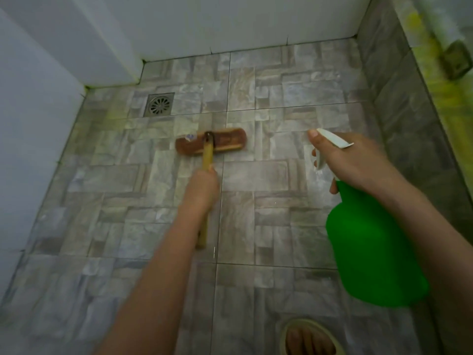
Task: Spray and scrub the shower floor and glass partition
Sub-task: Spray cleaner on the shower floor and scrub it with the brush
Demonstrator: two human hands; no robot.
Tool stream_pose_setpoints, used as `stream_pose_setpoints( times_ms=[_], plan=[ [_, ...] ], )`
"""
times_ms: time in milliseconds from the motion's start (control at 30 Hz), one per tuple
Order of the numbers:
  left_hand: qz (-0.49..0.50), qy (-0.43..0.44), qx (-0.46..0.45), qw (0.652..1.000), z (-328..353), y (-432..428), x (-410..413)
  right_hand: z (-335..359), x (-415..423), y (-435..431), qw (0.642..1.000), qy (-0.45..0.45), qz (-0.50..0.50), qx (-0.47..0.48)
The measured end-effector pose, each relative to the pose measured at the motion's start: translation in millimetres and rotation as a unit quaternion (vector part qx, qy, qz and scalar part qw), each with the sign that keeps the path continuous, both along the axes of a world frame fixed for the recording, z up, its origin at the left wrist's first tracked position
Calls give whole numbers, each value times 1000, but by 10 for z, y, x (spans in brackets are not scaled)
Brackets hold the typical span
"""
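My left hand (201, 187) grips the yellow wooden handle of a scrub brush (211, 142). Its brown head lies flat on the grey stone-pattern shower floor (268, 201), a little in front of the drain. My right hand (355, 160) holds a green spray bottle (368, 242) by its white trigger head, nozzle aimed at the floor to the right of the brush. A pale wet patch shows on the tiles under the nozzle. On the far right, a blurred surface with yellow-green reflections (445, 80) rises above a tiled curb; I cannot tell if it is the glass partition.
A square metal drain (159, 104) sits in the floor's far left corner. White walls (179, 24) close the back and left sides. A raised tiled curb (399, 98) runs along the right. My foot in a sandal (307, 339) stands at the bottom edge.
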State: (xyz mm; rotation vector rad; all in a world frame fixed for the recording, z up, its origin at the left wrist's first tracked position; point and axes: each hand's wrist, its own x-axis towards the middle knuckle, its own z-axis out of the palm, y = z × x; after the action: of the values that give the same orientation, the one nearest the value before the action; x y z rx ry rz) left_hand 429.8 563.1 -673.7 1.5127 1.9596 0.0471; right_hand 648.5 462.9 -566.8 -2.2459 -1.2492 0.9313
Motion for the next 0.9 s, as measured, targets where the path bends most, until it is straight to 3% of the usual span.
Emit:
stream_pose_setpoints(
  times_ms=[100, 233, 300, 467, 533, 667, 733, 900],
  plan=[
    [-9, 15, 14, 1000, -89, 429, -183, -58, -24, 41, 1000, 7, 2, 3],
    [46, 12, 3, 999, -121, -930, -329, -84, -120, 167, 1000, 15, 20, 2],
    [45, 30, 3, 999, -71, -1098, -343, -117, -163, 243, 999, 18, 26, 7],
    [54, 22, 6, 998, -153, 553, -409, -145, -234, 337, 999, 39, 24, 11],
    [60, 17, 19, 998, -208, 702, -388, -147, -244, 353, 999, 46, 26, 10],
    [60, -12, -8, 998, -218, -746, -130, -156, -264, 413, 998, 47, 35, 18],
    [5, 5, -1, 1000, -167, -1253, -61, -176, -222, 417, 999, 38, 29, 18],
    [0, -26, 29, 999, -279, 139, 143, -182, 54, 368, 998, 53, -29, 13]
  ],
)
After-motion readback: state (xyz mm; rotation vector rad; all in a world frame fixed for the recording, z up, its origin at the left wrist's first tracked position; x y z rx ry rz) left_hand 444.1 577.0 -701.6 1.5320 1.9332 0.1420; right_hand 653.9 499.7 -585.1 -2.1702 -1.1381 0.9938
